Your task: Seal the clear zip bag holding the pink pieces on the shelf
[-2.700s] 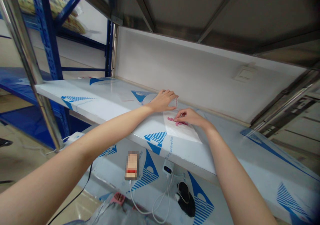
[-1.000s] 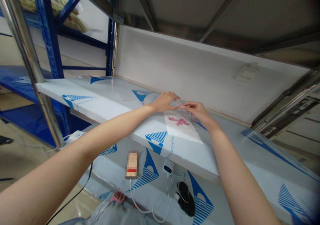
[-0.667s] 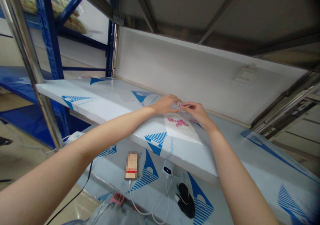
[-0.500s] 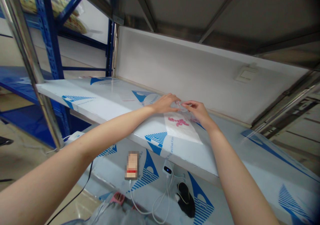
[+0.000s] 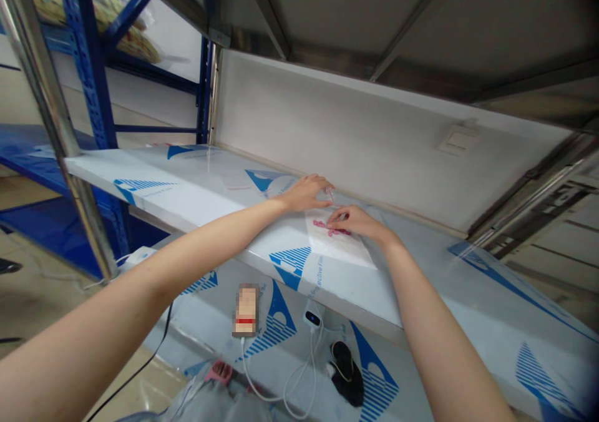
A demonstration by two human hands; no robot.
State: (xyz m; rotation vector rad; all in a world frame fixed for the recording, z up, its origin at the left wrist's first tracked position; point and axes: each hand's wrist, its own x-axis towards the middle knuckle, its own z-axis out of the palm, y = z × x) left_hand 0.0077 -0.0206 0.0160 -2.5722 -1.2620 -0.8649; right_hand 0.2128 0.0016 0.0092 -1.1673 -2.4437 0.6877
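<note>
My left hand (image 5: 306, 193) rests on the white shelf board (image 5: 196, 188), its fingertips pinching a small clear plastic bag (image 5: 331, 193) with a pinkish tint. A scatter of small pink beads (image 5: 330, 226) lies on a translucent white sheet (image 5: 344, 248). My right hand (image 5: 353, 221) is lowered onto that sheet, with its fingertips among the beads. Whether those fingers grip any bead is hidden from this angle.
A white back panel with a wall switch plate (image 5: 459, 140) rises behind the shelf. Blue rack uprights (image 5: 87, 53) and a steel post (image 5: 51, 110) stand at the left. Below, a lower shelf holds a blurred phone-like object (image 5: 246, 310), a white charger (image 5: 312, 318), white cables and a black pouch (image 5: 346, 373).
My right hand has moved away from the clear bag, down and back onto the pink beads on the sheet. My left hand stays near the same spot, still at the bag.
</note>
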